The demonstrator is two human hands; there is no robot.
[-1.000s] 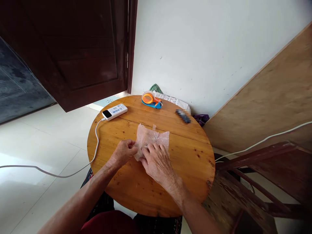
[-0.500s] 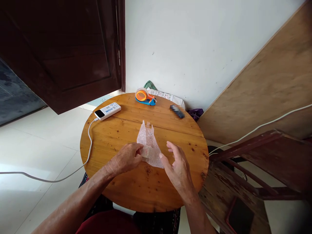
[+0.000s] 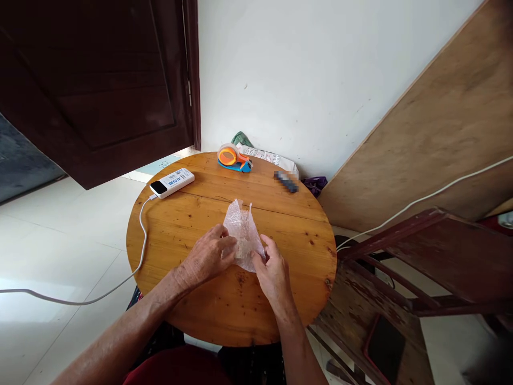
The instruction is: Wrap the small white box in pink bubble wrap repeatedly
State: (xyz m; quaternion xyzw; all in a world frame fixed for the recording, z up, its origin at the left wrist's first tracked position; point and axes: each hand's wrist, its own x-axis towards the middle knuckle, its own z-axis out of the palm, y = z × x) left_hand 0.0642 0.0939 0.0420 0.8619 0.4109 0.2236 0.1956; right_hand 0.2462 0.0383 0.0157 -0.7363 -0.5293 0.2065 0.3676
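Fingers (image 3: 229,244) of the left hand (image 3: 208,251) pinch the left side of a sheet of bubble wrap (image 3: 252,233) as the right hand (image 3: 274,270), spread open beside the wrap half a second earlier, grasps its right edge between thumb and fingers. The wrap sits near the middle of a round wooden table (image 3: 298,227), its sides raised, a small pale object (image 3: 242,249) showing between the hands. Its long axis runs away from the person, two peaked corners pointing to the far rim and leaning slightly left. Beyond lie an orange-and-blue tape dispenser (image 3: 236,165), a dark, blurred-out object (image 3: 286,182) and a white device (image 3: 172,183) with a cable (image 3: 143,230) trailing off to the left. A dark-red door (image 3: 112,91) hangs at left beside a white wall (image 3: 300,75); a worn wooden chair (image 3: 444,259) stands at right over pale floor tiles (image 3: 48,235).
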